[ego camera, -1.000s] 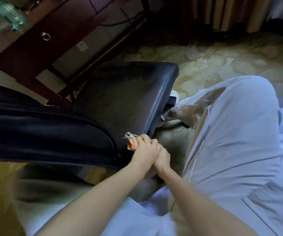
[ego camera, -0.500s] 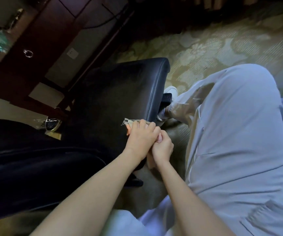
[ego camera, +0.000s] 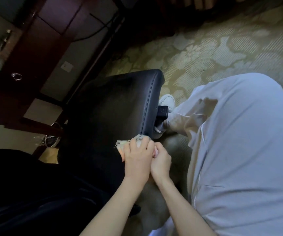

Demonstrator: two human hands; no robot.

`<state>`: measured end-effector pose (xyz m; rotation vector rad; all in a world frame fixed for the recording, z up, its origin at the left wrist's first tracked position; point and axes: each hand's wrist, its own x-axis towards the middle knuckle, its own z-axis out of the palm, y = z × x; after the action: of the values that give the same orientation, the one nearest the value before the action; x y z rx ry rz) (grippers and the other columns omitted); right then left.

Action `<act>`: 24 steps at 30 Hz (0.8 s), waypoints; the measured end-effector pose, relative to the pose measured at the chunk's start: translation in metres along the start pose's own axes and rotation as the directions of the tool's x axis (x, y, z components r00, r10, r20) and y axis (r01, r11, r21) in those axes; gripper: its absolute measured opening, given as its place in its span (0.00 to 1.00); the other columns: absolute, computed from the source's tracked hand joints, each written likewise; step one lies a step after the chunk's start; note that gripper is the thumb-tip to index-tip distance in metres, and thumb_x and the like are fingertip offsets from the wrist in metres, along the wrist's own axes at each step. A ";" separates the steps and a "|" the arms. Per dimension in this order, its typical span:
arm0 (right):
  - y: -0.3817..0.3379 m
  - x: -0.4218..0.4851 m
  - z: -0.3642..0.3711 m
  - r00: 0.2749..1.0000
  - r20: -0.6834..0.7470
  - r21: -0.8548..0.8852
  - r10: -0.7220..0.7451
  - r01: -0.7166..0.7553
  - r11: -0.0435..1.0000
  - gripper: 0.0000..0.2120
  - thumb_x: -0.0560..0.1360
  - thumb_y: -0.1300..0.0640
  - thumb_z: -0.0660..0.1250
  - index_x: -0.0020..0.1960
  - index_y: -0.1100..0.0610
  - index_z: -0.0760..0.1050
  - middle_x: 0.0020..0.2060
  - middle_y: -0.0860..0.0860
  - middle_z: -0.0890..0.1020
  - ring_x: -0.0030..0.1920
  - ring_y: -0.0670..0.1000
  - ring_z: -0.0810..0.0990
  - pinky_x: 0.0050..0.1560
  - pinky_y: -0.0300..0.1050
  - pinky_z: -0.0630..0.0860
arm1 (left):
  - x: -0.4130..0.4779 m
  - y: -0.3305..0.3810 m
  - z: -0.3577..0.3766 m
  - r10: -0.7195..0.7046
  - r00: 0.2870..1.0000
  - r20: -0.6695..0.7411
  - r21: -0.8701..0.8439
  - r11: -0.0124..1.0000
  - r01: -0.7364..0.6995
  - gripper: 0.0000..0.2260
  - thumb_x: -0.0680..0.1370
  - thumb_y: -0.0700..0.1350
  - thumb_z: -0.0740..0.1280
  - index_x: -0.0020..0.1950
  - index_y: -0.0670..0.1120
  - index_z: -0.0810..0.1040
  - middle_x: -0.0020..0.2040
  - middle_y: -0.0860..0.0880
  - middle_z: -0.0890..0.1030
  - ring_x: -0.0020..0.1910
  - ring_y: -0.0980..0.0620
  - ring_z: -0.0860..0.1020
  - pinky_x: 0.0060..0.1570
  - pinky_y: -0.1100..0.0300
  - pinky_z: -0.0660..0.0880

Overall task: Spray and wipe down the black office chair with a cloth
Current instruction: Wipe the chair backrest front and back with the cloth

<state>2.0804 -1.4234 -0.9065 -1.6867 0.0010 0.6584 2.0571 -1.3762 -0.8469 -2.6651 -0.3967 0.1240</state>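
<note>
Head view: left hand (ego camera: 137, 158) clutches the cloth (ego camera: 121, 144) on the near corner of the chair seat (ego camera: 120, 103). Right hand (ego camera: 160, 163) curls alongside, grip unclear.

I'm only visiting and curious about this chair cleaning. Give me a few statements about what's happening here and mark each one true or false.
1. The left hand grips a cloth at the near edge of the black chair seat. True.
2. The floor is bare wooden boards. False: it is a patterned carpet.
3. The two hands are far apart. False: the right hand lies right against the left hand.
4. A white shoe shows just past the seat's right edge. True.
5. The person wears dark trousers. False: the trousers are pale.
</note>
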 end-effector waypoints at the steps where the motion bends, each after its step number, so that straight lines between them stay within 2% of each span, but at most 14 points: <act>1: 0.004 -0.007 0.001 1.000 0.019 -0.008 0.001 -0.001 1.000 0.09 0.76 0.59 0.64 0.37 0.51 0.71 0.33 0.47 0.77 0.34 0.44 0.75 0.34 0.38 0.71 | -0.009 0.000 -0.001 -0.015 1.000 0.010 -0.011 1.000 0.015 0.08 0.71 0.44 0.72 0.47 0.48 0.76 0.48 0.49 0.77 0.45 0.44 0.76 0.41 0.50 0.73; 3: 0.009 -0.022 0.004 0.998 0.060 -0.015 0.017 -0.016 1.000 0.10 0.75 0.58 0.65 0.37 0.50 0.70 0.34 0.47 0.78 0.35 0.45 0.76 0.35 0.39 0.73 | -0.026 0.001 -0.004 -0.034 0.999 0.038 -0.024 0.999 0.035 0.10 0.69 0.42 0.74 0.47 0.48 0.77 0.48 0.48 0.78 0.46 0.44 0.77 0.41 0.49 0.74; 6: 0.012 -0.040 0.005 0.992 0.118 -0.088 0.040 -0.030 0.996 0.07 0.75 0.56 0.65 0.38 0.50 0.71 0.35 0.47 0.79 0.37 0.46 0.77 0.41 0.48 0.78 | -0.045 -0.002 -0.005 -0.061 0.994 0.094 -0.036 0.997 0.065 0.12 0.67 0.42 0.75 0.47 0.48 0.78 0.47 0.49 0.79 0.45 0.44 0.77 0.41 0.49 0.75; 10: -0.009 -0.051 -0.009 0.975 0.221 -0.192 -0.002 0.045 0.980 0.02 0.75 0.53 0.65 0.43 0.50 0.76 0.38 0.46 0.81 0.40 0.46 0.78 0.44 0.45 0.77 | -0.064 -0.013 -0.011 -0.138 0.987 0.084 -0.069 0.987 0.144 0.11 0.68 0.40 0.73 0.47 0.49 0.78 0.43 0.50 0.78 0.40 0.46 0.77 0.37 0.51 0.75; 12: -0.027 -0.054 -0.020 0.968 0.239 -0.207 -0.070 0.121 0.971 0.03 0.75 0.55 0.65 0.46 0.50 0.78 0.40 0.45 0.82 0.41 0.46 0.78 0.43 0.42 0.74 | -0.069 -0.016 -0.023 -0.164 0.986 0.013 -0.087 0.983 0.165 0.10 0.71 0.37 0.64 0.49 0.49 0.78 0.45 0.50 0.79 0.40 0.46 0.77 0.37 0.51 0.75; 14: -0.046 -0.056 -0.031 0.957 0.237 -0.234 -0.167 0.223 0.946 0.08 0.72 0.57 0.65 0.50 0.49 0.78 0.44 0.46 0.82 0.44 0.48 0.79 0.44 0.43 0.74 | -0.069 -0.020 -0.041 -0.218 0.974 -0.064 -0.132 0.969 0.208 0.17 0.71 0.37 0.54 0.51 0.48 0.78 0.47 0.50 0.79 0.41 0.45 0.76 0.37 0.50 0.75; 15: -0.056 -0.057 -0.035 0.947 0.232 -0.259 -0.221 0.279 0.925 0.12 0.70 0.60 0.65 0.52 0.48 0.77 0.46 0.46 0.82 0.46 0.49 0.79 0.45 0.45 0.75 | -0.068 -0.023 -0.051 -0.251 0.963 -0.096 -0.160 0.959 0.233 0.18 0.70 0.37 0.53 0.52 0.48 0.78 0.47 0.50 0.79 0.41 0.45 0.76 0.37 0.50 0.74; 17: -0.073 -0.060 -0.043 0.917 0.227 -0.319 -0.328 0.389 0.864 0.18 0.66 0.63 0.65 0.53 0.47 0.76 0.47 0.46 0.82 0.49 0.50 0.79 0.47 0.46 0.75 | -0.067 -0.029 -0.072 -0.292 0.944 -0.155 -0.203 0.944 0.259 0.17 0.69 0.38 0.56 0.53 0.48 0.78 0.48 0.50 0.79 0.42 0.44 0.76 0.38 0.50 0.74; 21: -0.110 -0.074 -0.065 0.843 0.252 -0.371 -0.476 0.538 0.757 0.20 0.65 0.63 0.67 0.53 0.45 0.75 0.46 0.44 0.81 0.47 0.47 0.78 0.42 0.43 0.72 | -0.076 -0.039 -0.111 -0.335 0.916 -0.223 -0.259 0.926 0.275 0.20 0.65 0.38 0.59 0.54 0.48 0.78 0.48 0.50 0.79 0.42 0.44 0.76 0.38 0.50 0.73; 24: -0.142 -0.091 -0.080 0.753 0.285 -0.378 -0.592 0.656 0.653 0.21 0.64 0.64 0.68 0.53 0.45 0.75 0.46 0.43 0.81 0.46 0.46 0.77 0.41 0.43 0.73 | -0.087 -0.045 -0.141 -0.353 0.891 -0.285 -0.271 0.922 0.278 0.19 0.64 0.35 0.69 0.53 0.48 0.77 0.46 0.49 0.78 0.40 0.44 0.77 0.36 0.51 0.74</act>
<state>2.0883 -1.4941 -0.7344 -1.9214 -0.8789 0.2353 1.9836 -1.4206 -0.6987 -2.7212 -0.7653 -0.4900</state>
